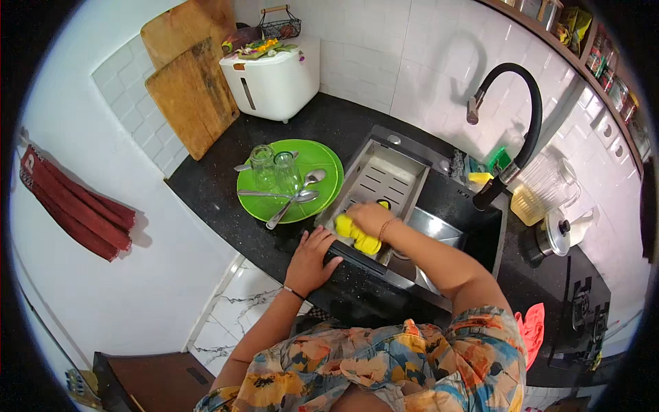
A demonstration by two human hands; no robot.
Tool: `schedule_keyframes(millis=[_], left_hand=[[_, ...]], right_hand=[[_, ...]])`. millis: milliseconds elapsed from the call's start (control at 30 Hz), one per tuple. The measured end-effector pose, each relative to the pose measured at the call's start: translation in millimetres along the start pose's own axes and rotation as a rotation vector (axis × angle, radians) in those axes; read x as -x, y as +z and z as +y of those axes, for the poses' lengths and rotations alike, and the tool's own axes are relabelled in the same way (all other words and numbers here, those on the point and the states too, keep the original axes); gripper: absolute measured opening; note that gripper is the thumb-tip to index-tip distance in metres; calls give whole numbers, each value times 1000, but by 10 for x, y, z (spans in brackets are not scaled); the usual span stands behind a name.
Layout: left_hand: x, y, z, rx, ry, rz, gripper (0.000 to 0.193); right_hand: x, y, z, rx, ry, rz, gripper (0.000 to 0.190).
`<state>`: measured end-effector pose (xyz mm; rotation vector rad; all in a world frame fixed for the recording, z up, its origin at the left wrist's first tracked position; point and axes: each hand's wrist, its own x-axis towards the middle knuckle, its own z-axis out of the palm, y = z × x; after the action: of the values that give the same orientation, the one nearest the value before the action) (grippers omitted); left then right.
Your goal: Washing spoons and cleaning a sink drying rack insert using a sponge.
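My right hand (368,221) is closed on a yellow cloth (364,242), pressed into a slotted metal drain tray (383,172) over the left part of the black sink (445,190). My left hand (310,260) lies with spread fingers on the front left edge of the sink and holds nothing. Left of the tray, a green plate (324,159) bears two upturned clear glasses (263,167) and several metal spoons (296,200). The black gooseneck faucet (535,108) rises behind the sink.
A white lidded container (278,77) stands at the back, beside wooden cutting boards (193,98). To the sink's right are a clear plastic pitcher (545,180), a lidded pot (556,234) and a black gas hob (582,309). A yellow sponge (480,177) rests near the faucet. A red towel (77,206) hangs at left.
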<state>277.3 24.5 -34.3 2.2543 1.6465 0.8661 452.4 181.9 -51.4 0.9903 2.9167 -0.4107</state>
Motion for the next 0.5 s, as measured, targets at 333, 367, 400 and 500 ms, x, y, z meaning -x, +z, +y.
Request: schedule_keyframes(millis=[333,367,400,500], left_hand=[[44,-17,-42,47,-2,29,50],[39,-16,-46,37,-8,24,50],[27,-8,-43,42,-9,16,50],[24,-11,-28,36,-4,20,50]], right_hand=[[-553,-110,398,-106,626,449,52],[-516,-102,190,-28,708,255,59],[-461,-64,133,-51,643,166,70],[-256,-21,8,8,452,-65,67]])
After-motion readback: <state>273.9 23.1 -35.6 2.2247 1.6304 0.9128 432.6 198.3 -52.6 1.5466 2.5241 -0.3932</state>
